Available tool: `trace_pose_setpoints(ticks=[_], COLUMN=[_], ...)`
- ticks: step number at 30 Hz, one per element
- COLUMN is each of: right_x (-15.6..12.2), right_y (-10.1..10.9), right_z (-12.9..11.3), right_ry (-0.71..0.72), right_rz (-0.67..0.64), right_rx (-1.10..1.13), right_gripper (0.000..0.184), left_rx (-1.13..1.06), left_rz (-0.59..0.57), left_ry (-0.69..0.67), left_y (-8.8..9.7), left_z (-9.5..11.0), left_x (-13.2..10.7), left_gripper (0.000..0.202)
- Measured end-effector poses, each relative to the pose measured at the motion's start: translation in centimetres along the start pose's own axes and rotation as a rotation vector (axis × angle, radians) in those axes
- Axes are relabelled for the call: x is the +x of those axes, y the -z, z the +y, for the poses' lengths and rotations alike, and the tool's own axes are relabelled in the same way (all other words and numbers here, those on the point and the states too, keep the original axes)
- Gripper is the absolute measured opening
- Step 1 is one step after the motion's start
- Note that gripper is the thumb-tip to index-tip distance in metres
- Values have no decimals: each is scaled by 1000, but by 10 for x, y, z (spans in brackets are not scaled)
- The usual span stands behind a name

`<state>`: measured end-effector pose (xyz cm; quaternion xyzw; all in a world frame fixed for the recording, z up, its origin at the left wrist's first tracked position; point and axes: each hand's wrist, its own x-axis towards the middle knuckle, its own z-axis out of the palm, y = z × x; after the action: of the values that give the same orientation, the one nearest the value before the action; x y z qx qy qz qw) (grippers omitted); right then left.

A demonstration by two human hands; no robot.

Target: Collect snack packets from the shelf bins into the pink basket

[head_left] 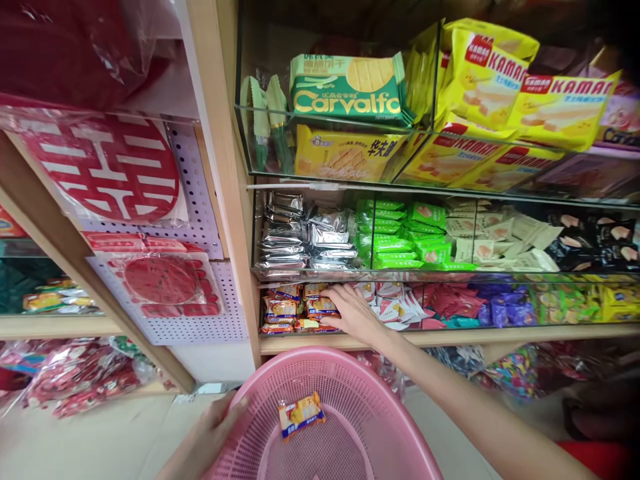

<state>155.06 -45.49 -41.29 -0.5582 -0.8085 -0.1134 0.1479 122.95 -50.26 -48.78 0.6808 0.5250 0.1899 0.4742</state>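
My left hand (215, 427) grips the left rim of a pink plastic basket (400, 427), its fingertips partly blurred. Inside the basket lies a single orange-and-blue biscuit packet (301, 415). Reaching over the basket, my right hand (356, 312) is among matching biscuit packets (281, 308) in the lowest shelf bin. Its thumb and fingers are apart, with packets at the fingertips. Some fingers are hidden, and no packet is lifted from the pile.
Clear-fronted bins above hold silver packets (285, 233), green packets (433, 233) and larger yellow wafer bags (490, 73). A wooden upright (225, 167) borders the shelves on the left. Red decorations (117, 167) hang beyond it. Bagged goods (515, 370) sit beneath the shelf.
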Motion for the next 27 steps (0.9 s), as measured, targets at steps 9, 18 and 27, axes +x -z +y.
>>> trace_pose_setpoints(ticks=[9,18,27], right_x=[10,20,11], right_y=[-9,-10,-10], right_z=[-23,-27,-28], right_ry=[-295,-411,-462], right_rz=[107,106,137], right_rx=[-179,-103,72], right_gripper=[52,60,49], left_rx=[-46,-100,-140], left_rz=[-76,-99,-94], left_ry=[-18,6,10], left_y=[1,0,0], left_z=[6,12,12], left_x=[-2,-2,-5], left_gripper=[40,46,41])
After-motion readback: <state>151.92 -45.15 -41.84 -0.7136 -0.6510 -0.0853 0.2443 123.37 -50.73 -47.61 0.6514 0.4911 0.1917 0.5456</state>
